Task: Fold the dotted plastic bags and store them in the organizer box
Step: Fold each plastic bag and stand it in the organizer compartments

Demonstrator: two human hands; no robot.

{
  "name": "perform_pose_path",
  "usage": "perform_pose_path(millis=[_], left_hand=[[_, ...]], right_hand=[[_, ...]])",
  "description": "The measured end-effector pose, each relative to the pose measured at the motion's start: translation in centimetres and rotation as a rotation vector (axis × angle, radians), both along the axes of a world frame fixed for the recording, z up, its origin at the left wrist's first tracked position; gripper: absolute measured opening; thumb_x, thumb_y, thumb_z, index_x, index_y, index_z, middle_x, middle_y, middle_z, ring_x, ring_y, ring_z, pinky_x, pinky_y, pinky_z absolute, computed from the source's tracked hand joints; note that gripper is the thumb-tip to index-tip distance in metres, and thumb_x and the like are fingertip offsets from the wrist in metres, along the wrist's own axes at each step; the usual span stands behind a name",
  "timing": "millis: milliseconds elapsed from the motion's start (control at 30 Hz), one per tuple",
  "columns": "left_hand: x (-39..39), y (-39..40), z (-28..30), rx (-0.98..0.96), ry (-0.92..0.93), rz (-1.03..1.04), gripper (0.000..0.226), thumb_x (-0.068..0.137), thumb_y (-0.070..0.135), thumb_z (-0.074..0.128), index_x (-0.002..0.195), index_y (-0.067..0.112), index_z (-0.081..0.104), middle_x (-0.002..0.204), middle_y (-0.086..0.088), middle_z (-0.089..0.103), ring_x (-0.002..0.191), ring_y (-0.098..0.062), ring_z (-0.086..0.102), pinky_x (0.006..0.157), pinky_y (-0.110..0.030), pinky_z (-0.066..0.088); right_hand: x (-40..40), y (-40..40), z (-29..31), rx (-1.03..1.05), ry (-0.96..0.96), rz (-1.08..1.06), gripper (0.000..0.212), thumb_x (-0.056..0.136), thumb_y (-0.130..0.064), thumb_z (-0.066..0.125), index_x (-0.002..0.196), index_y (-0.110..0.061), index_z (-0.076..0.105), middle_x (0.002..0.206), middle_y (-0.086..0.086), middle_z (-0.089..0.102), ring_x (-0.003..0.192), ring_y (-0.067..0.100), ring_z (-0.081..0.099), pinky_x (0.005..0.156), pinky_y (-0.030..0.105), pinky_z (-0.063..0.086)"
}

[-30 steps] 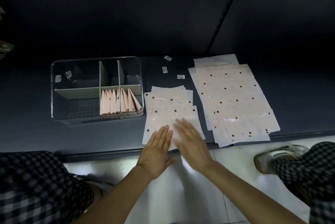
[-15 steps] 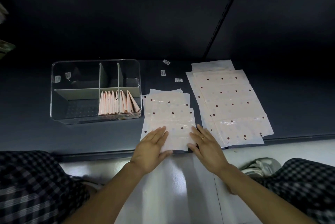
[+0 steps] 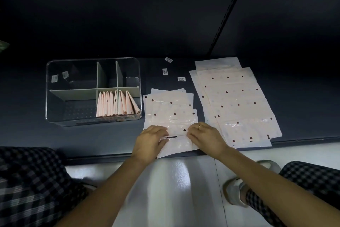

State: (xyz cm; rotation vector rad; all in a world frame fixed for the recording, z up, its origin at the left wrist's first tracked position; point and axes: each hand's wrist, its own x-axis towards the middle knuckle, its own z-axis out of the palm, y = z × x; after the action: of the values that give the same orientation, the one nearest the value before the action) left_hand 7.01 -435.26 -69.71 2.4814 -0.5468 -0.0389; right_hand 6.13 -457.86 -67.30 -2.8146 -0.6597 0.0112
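Observation:
A small stack of pale pink dotted plastic bags (image 3: 171,111) lies on the dark shelf, right of the clear organizer box (image 3: 55,116). My left hand (image 3: 150,141) and my right hand (image 3: 207,137) pinch the near edge of the top bag (image 3: 177,127) and lift it off the stack, a dark gap showing beneath it. Several folded pink bags (image 3: 116,103) stand upright in the box's front right compartment. A larger stack of unfolded dotted bags (image 3: 235,105) lies further right.
Three small white labels (image 3: 165,71) lie on the shelf behind the bags. The shelf's front edge (image 3: 103,157) runs just below my hands, with white floor beyond. Checked trouser legs sit at both lower corners, and a shoe (image 3: 237,190) at lower right.
My hands went from lying flat on the small stack to curling at its near edge. They now pinch the top bag and raise that edge.

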Motion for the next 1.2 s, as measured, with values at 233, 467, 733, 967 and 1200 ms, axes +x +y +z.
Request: perform_pose_path(millis=[233,467,733,967,1200], left_hand=[[1.0,1.1,0.6,-0.156,0.256,0.214,0.017,0.081,0.022,0.073,0.098,0.022,0.073,0.098,0.007,0.068,0.087,-0.011,0.061,0.073,-0.021,0.045],[3.1,1.0,0.9,-0.234,0.428,0.294,0.005,0.089,0.022,0.063,0.092,0.018,0.065,0.073,-0.005,0.065,0.069,-0.02,0.057,0.064,-0.03,0.043],[1.9,-2.1,1.9,-0.005,-0.092,0.178,0.052,0.084,0.019,0.068,0.131,0.008,0.05,0.134,-0.012,0.051,0.128,-0.029,0.043,0.109,-0.04,0.033],[0.3,-3.1,-0.3,0.414,0.055,-0.181,0.075,0.097,0.054,0.026,0.149,0.009,-0.004,0.156,-0.007,-0.014,0.145,-0.022,-0.014,0.118,-0.034,-0.01],[1.0,-2.0,-0.8,0.586,0.077,-0.235,0.09,0.087,0.072,0.015,0.147,0.013,-0.018,0.15,-0.014,-0.03,0.139,-0.027,-0.029,0.118,-0.039,-0.011]], right_hand=[[0.7,-1.3,0.9,0.398,0.436,-0.229,0.012,0.095,-0.024,0.053,0.095,-0.016,0.062,0.083,-0.019,0.062,0.074,-0.004,0.054,0.07,0.02,0.043],[2.3,-0.8,0.8,0.61,0.559,-0.551,0.015,0.091,-0.024,0.06,0.092,-0.009,0.059,0.079,-0.003,0.06,0.074,0.013,0.055,0.067,0.024,0.044],[4.0,0.5,0.6,0.497,0.55,-0.777,0.026,0.092,-0.025,0.055,0.072,-0.01,0.05,0.071,0.002,0.052,0.073,0.019,0.048,0.062,0.026,0.035],[3.7,0.9,0.8,0.494,0.533,-0.827,0.033,0.092,-0.025,0.054,0.066,-0.011,0.04,0.064,0.0,0.043,0.065,0.016,0.042,0.056,0.026,0.032],[4.0,1.0,0.7,0.451,0.532,-0.831,0.027,0.092,-0.024,0.054,0.073,-0.007,0.045,0.067,0.001,0.046,0.07,0.019,0.045,0.056,0.026,0.032]])
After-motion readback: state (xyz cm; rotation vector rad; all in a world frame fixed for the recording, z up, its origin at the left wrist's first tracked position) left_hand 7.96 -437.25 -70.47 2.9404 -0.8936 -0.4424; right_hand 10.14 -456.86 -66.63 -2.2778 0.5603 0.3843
